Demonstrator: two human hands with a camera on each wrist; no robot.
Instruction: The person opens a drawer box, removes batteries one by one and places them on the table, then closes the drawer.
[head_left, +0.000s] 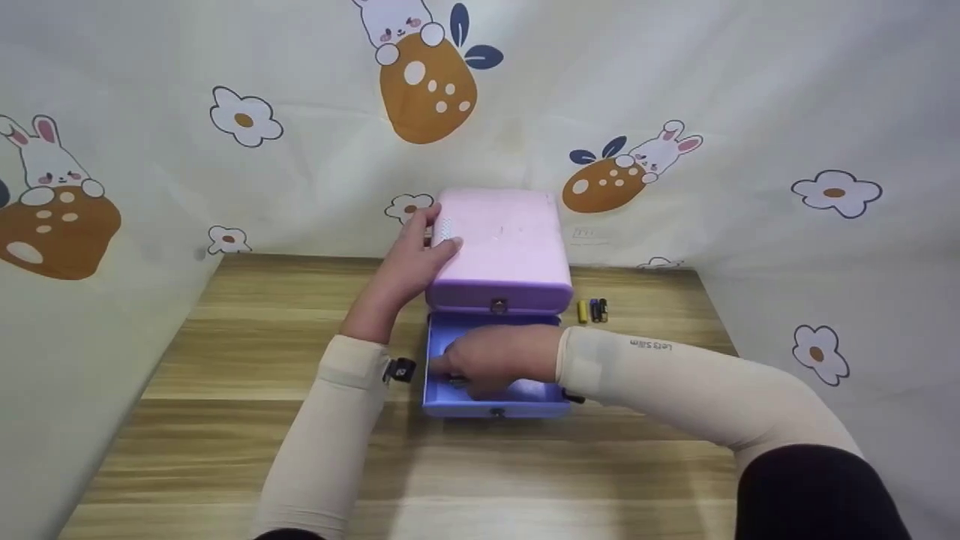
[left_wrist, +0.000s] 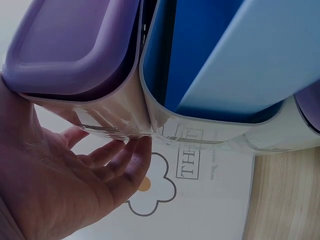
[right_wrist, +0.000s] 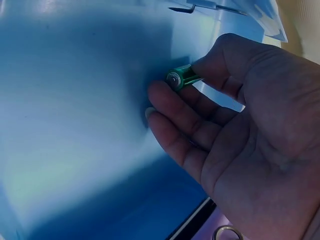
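A small pink drawer box with a purple upper drawer front stands against the back wall. Its lower blue drawer is pulled out toward me. My left hand rests on the box's left side, thumb on the top, with the fingertips touching the side wall in the left wrist view. Inside the drawer, my right hand pinches a green battery between thumb and fingers, just above the drawer floor. One end of the battery faces the right wrist camera; the fingers cover part of its body.
Right of the box, a yellow battery and two darker batteries stand on the wooden table. A patterned curtain surrounds the table at the back and sides. A metal ring pull shows beside the drawer.
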